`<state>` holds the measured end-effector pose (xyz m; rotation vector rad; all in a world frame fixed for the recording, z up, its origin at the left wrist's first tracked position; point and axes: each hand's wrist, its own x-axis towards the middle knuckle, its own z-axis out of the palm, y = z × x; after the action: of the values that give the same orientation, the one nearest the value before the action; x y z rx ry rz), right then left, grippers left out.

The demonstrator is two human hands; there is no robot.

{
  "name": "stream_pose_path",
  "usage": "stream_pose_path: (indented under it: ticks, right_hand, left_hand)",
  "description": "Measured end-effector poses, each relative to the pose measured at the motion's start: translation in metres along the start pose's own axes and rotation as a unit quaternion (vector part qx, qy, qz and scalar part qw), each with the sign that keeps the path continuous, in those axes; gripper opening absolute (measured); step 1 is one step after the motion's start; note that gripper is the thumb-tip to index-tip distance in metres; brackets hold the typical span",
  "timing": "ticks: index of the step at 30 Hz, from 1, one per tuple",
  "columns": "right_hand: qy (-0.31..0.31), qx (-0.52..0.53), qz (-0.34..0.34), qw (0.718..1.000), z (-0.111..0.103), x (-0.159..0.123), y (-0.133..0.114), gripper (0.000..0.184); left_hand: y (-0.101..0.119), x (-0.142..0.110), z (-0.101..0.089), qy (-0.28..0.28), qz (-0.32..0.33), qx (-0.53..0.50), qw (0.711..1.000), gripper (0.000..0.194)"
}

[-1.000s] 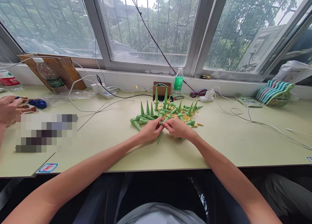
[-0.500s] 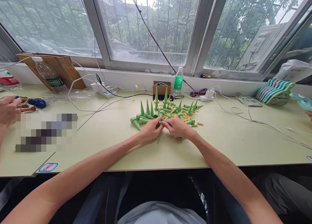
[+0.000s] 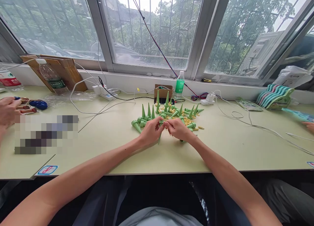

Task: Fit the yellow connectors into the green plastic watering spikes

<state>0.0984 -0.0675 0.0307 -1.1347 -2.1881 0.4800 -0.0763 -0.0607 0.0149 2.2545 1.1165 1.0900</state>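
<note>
My left hand (image 3: 150,132) is closed around a green plastic cone-shaped spike (image 3: 159,140), its ribbed cap end up and its point slanting down toward the table. Against the top of this spike, my right hand (image 3: 180,129) has its fingertips pinched together. Whatever they grip is hidden by the fingers. Just beyond both hands lies a pile of similar green spikes (image 3: 136,125), some standing point up and others lying down. Small yellow pieces (image 3: 201,127) are scattered among them and at the pile's right.
Behind the pile stand a small cardboard box (image 3: 158,90) and a green-labelled bottle (image 3: 180,85). White cables (image 3: 265,129) cross the table at right. Another person's hand (image 3: 8,111) is at far left; another hand (image 3: 308,126) with blue plastic is at far right.
My right fingertips have shifted slightly at the top of the spike; my left hand keeps its hold. At far right, the other person's blue plastic has moved lower and leftward.
</note>
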Motion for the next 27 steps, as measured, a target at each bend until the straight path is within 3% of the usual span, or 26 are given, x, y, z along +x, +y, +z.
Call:
stream_pose_path:
  ticks: [12,18,27]
  right_hand:
    - [0.004,0.197,0.041,0.979,0.0018,0.0008,0.0004,0.053]
    - [0.036,0.175,0.036,0.983,0.0031,0.002,0.0005,0.052]
    - [0.045,0.161,0.018,0.986,0.0058,0.0015,-0.0005,0.034]
  left_hand:
    - [0.0096,-0.0004,-0.003,0.024,0.008,-0.037,0.999,0.019]
    - [0.0062,0.0022,-0.0036,0.054,-0.013,-0.024,0.998,0.022]
    - [0.0087,0.0034,-0.006,0.082,-0.054,-0.059,0.993,0.027]
